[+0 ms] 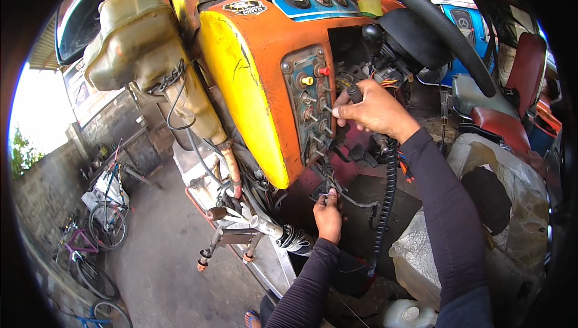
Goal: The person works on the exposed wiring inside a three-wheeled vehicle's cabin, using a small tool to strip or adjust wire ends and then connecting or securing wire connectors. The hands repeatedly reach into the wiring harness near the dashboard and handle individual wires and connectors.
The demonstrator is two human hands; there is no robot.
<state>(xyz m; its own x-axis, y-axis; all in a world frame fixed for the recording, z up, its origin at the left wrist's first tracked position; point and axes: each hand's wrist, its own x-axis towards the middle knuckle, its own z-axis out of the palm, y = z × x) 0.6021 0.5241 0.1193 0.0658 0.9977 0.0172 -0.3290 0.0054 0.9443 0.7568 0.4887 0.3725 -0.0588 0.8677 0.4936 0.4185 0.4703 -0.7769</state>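
Observation:
My right hand [379, 111] is closed beside a black cylindrical knob [355, 92], with its thumb at a toggle switch on the weathered switch panel [304, 96] of the orange dashboard [268, 57]; exactly what it grips is unclear. My left hand [328, 213] is lower, under the dash, closed on a small dark part [322, 191] among hanging wires [355, 201]. The dashboard has a yellow side [241, 99] and blue gauge cluster [319, 0]. A black coiled cable [385, 207] hangs below my right hand.
A steering wheel [445, 33] arches above right; a translucent tank [129, 36] and metal pipes [265, 225] are at left. Red seats [500, 123], a plastic-covered cushion [421, 250] and a white jug [409, 316] are right. Bicycles [105, 225] lean by a concrete wall.

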